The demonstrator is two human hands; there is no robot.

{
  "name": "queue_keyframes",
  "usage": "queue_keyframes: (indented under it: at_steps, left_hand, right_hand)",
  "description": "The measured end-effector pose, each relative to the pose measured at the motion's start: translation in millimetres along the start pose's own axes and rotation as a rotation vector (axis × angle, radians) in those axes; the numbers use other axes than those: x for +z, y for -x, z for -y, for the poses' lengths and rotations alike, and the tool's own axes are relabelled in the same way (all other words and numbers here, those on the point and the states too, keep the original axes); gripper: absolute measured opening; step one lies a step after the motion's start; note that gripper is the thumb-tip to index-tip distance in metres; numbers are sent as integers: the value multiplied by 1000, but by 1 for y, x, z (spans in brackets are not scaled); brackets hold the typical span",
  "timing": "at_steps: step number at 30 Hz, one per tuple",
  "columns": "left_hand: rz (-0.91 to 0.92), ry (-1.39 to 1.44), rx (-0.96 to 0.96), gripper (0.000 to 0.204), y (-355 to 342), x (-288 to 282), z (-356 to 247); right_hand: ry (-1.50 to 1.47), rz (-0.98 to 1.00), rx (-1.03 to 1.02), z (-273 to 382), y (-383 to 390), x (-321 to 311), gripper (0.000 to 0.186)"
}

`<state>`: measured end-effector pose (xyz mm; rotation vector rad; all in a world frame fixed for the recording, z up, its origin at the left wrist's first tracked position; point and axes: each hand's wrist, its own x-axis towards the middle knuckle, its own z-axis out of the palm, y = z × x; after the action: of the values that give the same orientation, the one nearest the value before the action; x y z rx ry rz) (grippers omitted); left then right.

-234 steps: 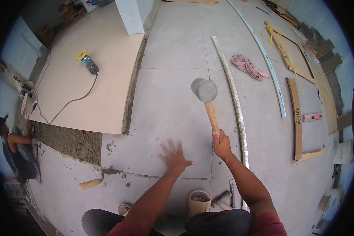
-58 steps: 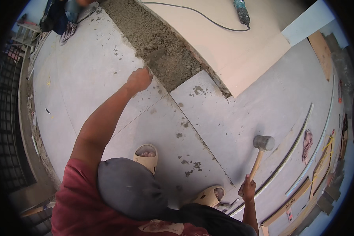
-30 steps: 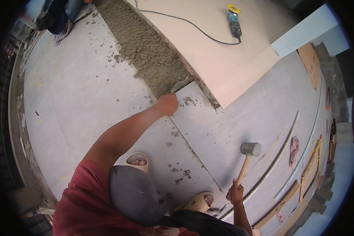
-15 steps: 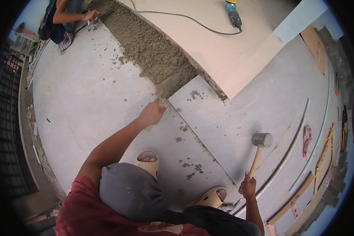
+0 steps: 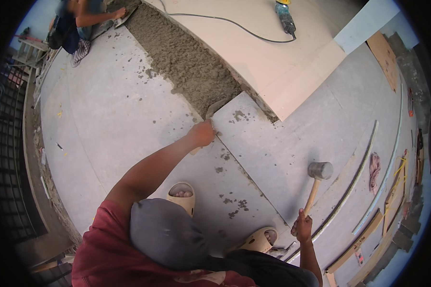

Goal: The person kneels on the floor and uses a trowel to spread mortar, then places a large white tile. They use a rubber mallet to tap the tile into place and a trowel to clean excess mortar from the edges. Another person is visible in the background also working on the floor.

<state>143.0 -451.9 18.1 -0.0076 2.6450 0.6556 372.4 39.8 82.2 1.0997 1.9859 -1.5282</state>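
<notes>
My left hand [image 5: 203, 133] is closed around the handle of a trowel [image 5: 217, 108]. The blade, tilted and partly seen edge-on, touches the wet mortar bed [image 5: 187, 60] at its near end, along the edge of a large grey floor tile [image 5: 268, 143]. Off to the right, my right hand [image 5: 302, 226] grips the wooden handle of a rubber mallet [image 5: 320, 170]. The mallet's grey head points away from me, over the tiles. Small mortar crumbs [image 5: 237, 207] lie scattered along the joint between tiles.
A co-worker's hand [image 5: 120, 13] holds a trowel at the mortar's far end. A corded angle grinder [image 5: 285, 20] lies on the beige slab [image 5: 273, 71]. On the right are a long bar [image 5: 349, 191], a cloth [image 5: 374, 171] and a cardboard strip [image 5: 354, 246]. My sandals [image 5: 182, 196] rest on the tiles.
My left hand has shifted right, and the trowel blade has turned from flat toward edge-on beside the tile. The right hand and mallet stay put. The co-worker's hand has moved slightly right.
</notes>
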Motion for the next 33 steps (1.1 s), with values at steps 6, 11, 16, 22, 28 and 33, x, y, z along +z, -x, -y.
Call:
queue_keyframes:
  at_steps: [6,11,16,22,28,33]
  left_hand:
    - [129,-66,-53,48,-13,-58,-13]
    - [16,296,-198,51,-5,-84,16]
    - [-338,744,-331,39,15,-76,37]
    - [-485,878,-367,30,52,-9,77]
    - [-468,789,-403,29,104,14,56]
    - [-423,155,-548,41,123,14,75]
  right_hand:
    - [51,-10,-11,-2,-1,-11,56]
    - [53,-10,-31,9,4,-7,52]
    - [38,-24,-9,10,8,-6,51]
    - [124,3,-95,15,8,-7,50]
    - [127,-36,-123,18,11,-15,55]
    - [165,-53,-198,20,18,-16,55]
